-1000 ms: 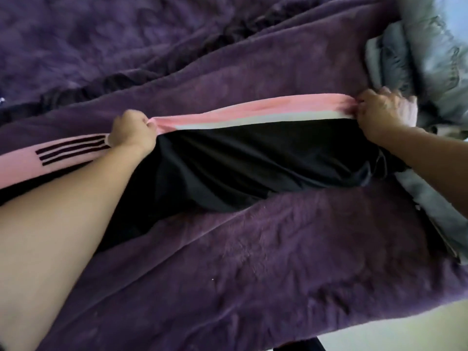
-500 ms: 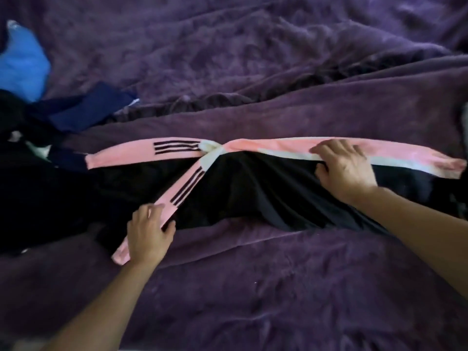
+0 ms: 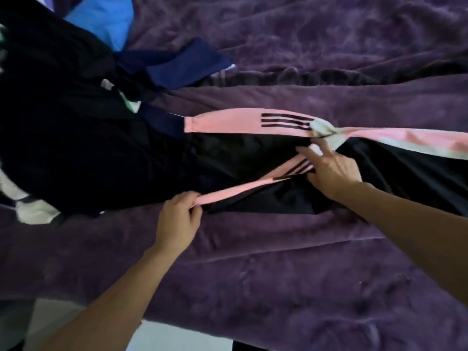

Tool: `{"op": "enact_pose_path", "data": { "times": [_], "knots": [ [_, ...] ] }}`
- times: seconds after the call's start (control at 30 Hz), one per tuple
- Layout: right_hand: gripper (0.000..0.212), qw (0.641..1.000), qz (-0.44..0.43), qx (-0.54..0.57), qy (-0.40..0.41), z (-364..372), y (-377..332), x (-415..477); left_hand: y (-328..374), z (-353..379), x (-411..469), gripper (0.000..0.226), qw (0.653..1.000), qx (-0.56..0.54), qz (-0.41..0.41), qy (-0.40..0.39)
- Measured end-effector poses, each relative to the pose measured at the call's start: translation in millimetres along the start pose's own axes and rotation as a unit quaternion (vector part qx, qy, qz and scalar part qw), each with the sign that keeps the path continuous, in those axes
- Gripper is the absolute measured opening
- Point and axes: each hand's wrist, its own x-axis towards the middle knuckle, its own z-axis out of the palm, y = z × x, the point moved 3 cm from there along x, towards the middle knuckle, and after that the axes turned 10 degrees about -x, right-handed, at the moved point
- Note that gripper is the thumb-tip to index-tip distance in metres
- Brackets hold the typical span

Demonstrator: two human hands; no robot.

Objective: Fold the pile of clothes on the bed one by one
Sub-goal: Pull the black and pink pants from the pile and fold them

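The right hand [image 3: 331, 171] has moved off the far pink band [image 3: 405, 138] to press spread fingers [image 3: 309, 153] on the near pink sleeve [image 3: 243, 188], whose cuff [image 3: 210, 197], the surest hold on this light, limp, likely slippery jacket [image 3: 392, 178], the left hand [image 3: 177, 219] pinches.

One view: your head cam looks forward and down, close over the purple bed [image 3: 278, 262]. Your left forearm [image 3: 109, 300] and right forearm [image 3: 417, 236] show at the near edge. The clothes pile [image 3: 63, 127] fills the far left.
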Motion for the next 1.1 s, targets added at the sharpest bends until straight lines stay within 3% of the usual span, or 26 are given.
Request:
{"op": "enact_pose_path", "data": {
  "times": [0.07, 0.17, 0.3, 0.37, 0.43, 0.53, 0.63, 0.7, 0.8, 0.97, 1.1],
  "knots": [
    [0.032, 0.997, 0.070, 0.028, 0.026, -7.9, -8.4, 15.1, 4.8, -34.4, 29.8, 0.009, 0.994, -0.086, 0.024, 0.060],
    [0.024, 0.984, 0.135, 0.079, 0.091, -31.5, -15.1, 36.9, 2.0, -67.9, 90.3, 0.006, 0.983, -0.145, 0.012, 0.115],
    [0.032, 0.981, 0.152, 0.070, 0.097, -61.0, -26.8, 46.5, -15.4, -57.8, 152.5, 0.040, 0.978, -0.158, -0.125, 0.056],
    [0.033, 0.986, 0.114, 0.052, 0.107, -59.9, -38.8, 37.9, -29.2, -40.5, 159.5, 0.061, 0.960, -0.189, -0.208, 0.009],
    [0.032, 0.993, 0.054, 0.026, 0.105, -45.1, -54.9, 26.4, -36.0, -23.9, 158.5, 0.069, 0.948, -0.209, -0.239, 0.001],
    [0.049, 1.000, 0.001, -0.021, -0.022, -2.8, -72.6, 17.7, -36.2, -2.8, 157.5, 0.063, 0.939, -0.249, -0.235, 0.030],
    [0.068, 0.992, 0.026, -0.011, -0.126, 24.8, -72.4, 24.3, -40.4, -2.7, 161.1, 0.050, 0.927, -0.292, -0.229, 0.047],
    [0.069, 0.992, 0.024, 0.005, -0.122, 27.1, -69.8, 31.2, -37.6, -17.0, 164.2, 0.034, 0.926, -0.311, -0.212, 0.042],
    [0.066, 0.992, 0.014, 0.073, -0.098, 12.3, -60.1, 27.7, -11.9, -40.4, 164.6, 0.027, 0.940, -0.293, -0.174, 0.027],
    [0.050, 0.978, 0.120, 0.171, 0.017, -21.7, 2.8, -13.9, 104.3, -50.9, 157.7, 0.043, 0.968, -0.247, -0.048, -0.011],
    [0.043, 0.944, 0.225, 0.235, 0.057, -23.0, 73.4, -62.6, 211.2, 9.4, 122.8, 0.053, 0.980, -0.168, 0.083, -0.070]
  ]
}}
